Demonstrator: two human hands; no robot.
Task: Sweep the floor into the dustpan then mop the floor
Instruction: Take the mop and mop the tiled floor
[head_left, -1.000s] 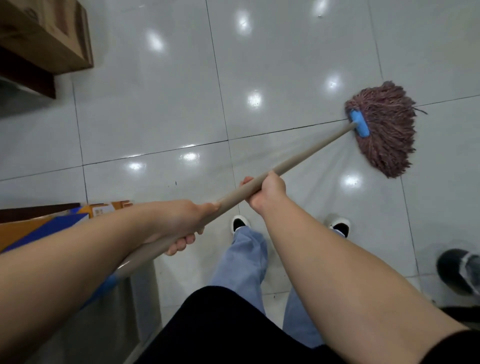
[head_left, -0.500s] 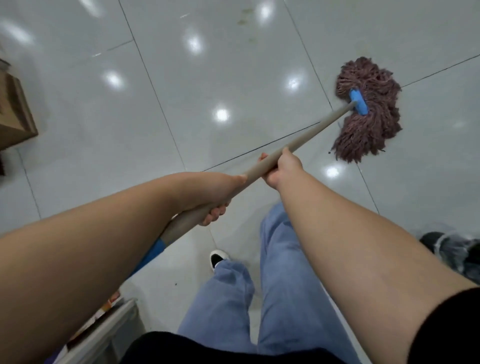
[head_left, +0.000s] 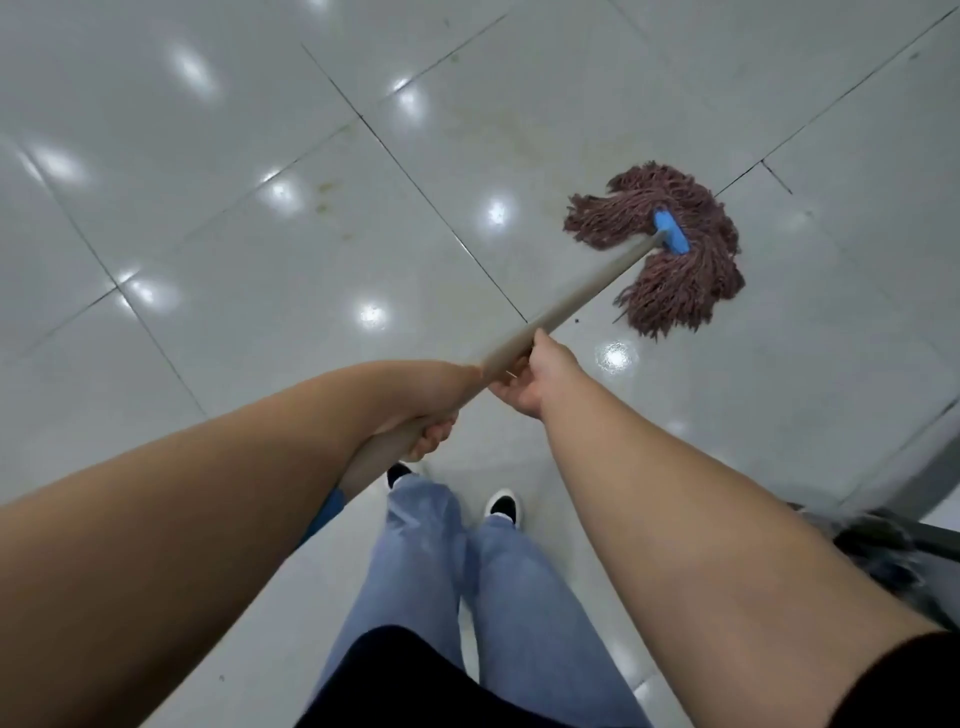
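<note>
**Mopping stage, both hands on the stick**

Mid-mop here, going by the scene. Maroon string mop head (head_left: 670, 249) with its blue plastic clamp (head_left: 671, 239) flat on the glossy white tiled floor (head_left: 234, 270), ahead and to the right of the feet. Long beige wooden handle (head_left: 582, 291) running back from it at a slant.

Grip status: right hand (head_left: 535, 379) wrapped around the handle further down the shaft, left hand (head_left: 431, 410) curled round it nearer the top, just behind. Both closed tight on the stick, nothing else held.

What could go wrong, guessing:
- Wet shiny tile plus black-and-white shoes (head_left: 503, 506) right behind the mopped patch = slip risk if stepping forward onto it.
- Faint yellowish stains (head_left: 324, 200) on the tile to the left, well apart from the mop head. Easy to miss with strokes this short.
- Dark blurry object (head_left: 883, 551) at the right edge, near the right arm. Can't tell what it is. Possible snag on a back-swing.

Containers: no dustpan or bucket visible, so nothing to say about contents.
</note>
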